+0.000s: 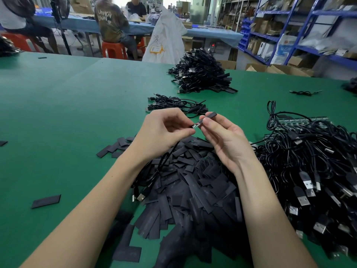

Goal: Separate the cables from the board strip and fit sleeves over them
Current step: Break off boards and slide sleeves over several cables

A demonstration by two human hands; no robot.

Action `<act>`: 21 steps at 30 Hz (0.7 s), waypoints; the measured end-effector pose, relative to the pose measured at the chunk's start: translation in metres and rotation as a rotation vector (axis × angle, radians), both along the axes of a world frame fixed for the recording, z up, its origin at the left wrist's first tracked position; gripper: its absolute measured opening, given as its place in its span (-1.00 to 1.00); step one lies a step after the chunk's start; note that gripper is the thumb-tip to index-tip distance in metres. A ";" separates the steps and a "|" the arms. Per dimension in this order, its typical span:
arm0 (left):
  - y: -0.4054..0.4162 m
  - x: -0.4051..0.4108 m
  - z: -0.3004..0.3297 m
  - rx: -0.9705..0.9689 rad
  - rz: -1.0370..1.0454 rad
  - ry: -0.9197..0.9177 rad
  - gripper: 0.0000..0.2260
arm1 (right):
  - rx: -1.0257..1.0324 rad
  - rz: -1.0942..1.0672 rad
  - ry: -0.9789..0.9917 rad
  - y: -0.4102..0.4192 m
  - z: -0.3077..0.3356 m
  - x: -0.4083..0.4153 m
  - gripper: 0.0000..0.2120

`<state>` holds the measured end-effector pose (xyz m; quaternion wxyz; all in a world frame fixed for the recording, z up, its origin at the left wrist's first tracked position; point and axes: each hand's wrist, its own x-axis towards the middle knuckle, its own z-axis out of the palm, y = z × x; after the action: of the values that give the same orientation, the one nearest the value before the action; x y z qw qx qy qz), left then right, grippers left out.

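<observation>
Sleeves piled (193, 190) closest, within reach. Our left hand (164, 130) pinches the cable's board end (196, 126) steady — right hand (224, 138) pinches one sleeve (211, 115), mouth lined up to slide on.

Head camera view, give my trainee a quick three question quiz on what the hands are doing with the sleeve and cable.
1. True or false: the right hand holds a black sleeve.
2. What does the left hand pinch?
3. Where is the sleeve pile? A) below the hands B) on the blue shelves

Key:
1. True
2. The small board end of a black cable
3. A
</observation>
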<state>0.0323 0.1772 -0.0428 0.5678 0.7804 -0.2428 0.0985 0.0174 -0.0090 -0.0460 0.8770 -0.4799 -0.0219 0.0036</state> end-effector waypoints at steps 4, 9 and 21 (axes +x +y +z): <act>0.000 0.001 -0.002 0.019 0.007 -0.013 -0.92 | -0.065 0.032 -0.017 0.001 -0.001 0.000 -0.78; 0.001 0.000 -0.001 -0.011 -0.003 -0.010 -0.92 | -0.061 0.060 -0.024 0.005 -0.002 0.000 -0.82; -0.002 -0.003 0.001 -0.017 0.047 -0.067 -0.89 | 0.020 0.033 -0.009 0.007 -0.004 0.001 -0.77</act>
<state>0.0298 0.1750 -0.0415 0.5634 0.7773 -0.2424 0.1400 0.0184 -0.0023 -0.0503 0.8815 -0.4707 -0.0336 0.0157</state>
